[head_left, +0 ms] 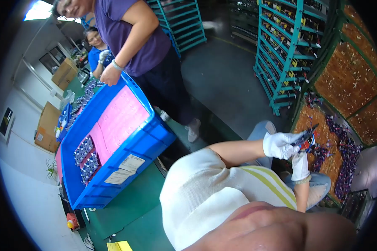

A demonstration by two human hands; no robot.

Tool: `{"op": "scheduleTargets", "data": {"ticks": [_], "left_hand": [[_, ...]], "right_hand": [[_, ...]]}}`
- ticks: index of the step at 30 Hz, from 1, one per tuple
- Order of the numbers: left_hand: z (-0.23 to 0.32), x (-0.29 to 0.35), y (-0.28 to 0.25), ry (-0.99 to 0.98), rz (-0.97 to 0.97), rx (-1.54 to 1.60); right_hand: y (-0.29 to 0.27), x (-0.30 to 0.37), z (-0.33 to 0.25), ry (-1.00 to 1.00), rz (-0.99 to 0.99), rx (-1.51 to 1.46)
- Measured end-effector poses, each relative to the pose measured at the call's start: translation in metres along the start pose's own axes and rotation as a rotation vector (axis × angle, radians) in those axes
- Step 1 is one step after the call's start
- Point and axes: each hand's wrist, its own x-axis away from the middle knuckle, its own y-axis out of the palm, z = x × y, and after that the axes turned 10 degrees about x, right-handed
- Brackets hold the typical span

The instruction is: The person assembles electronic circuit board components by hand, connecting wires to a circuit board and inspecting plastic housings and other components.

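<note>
Both my hands wear white gloves and meet at the right, over a work surface strewn with small parts. My left hand [280, 145] is closed on a dark, elongated object with a pointed end [308, 134], whose exact kind I cannot make out. Just below that object shows a small red and blue piece [307, 144]. My right hand [300, 166] comes up from below, its fingers bent close under this piece; what they grip is partly hidden. Beyond the hands lie many small purple and dark parts [343, 167] on an orange-brown surface [308, 119].
A blue crate [127, 165] with pink sheets [119, 111] and grey parts [88, 161] stands on a green table [125, 217] at left. A person in purple [130, 33] stands behind it; another in blue [97, 56] sits farther off. Teal racks [280, 54] stand behind.
</note>
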Motion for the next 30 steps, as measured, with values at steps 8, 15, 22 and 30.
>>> {"op": "scheduleTargets", "data": {"ticks": [8,15,22,30], "left_hand": [[0.002,-0.003,0.008,0.181,0.111,0.286],[0.029,-0.013,-0.023,0.144,-0.091,0.395],[0.028,-0.015,-0.007,-0.046,-0.083,0.620],[0.004,-0.023,0.025,-0.388,-0.138,1.869]], "right_hand": [[-0.046,-0.027,-0.073,0.436,0.026,-0.732],[-0.043,0.003,-0.059,0.404,0.066,-0.455],[-0.049,0.001,-0.054,0.018,0.145,0.355],[-0.043,-0.016,-0.053,0.059,0.217,-0.080]]}}
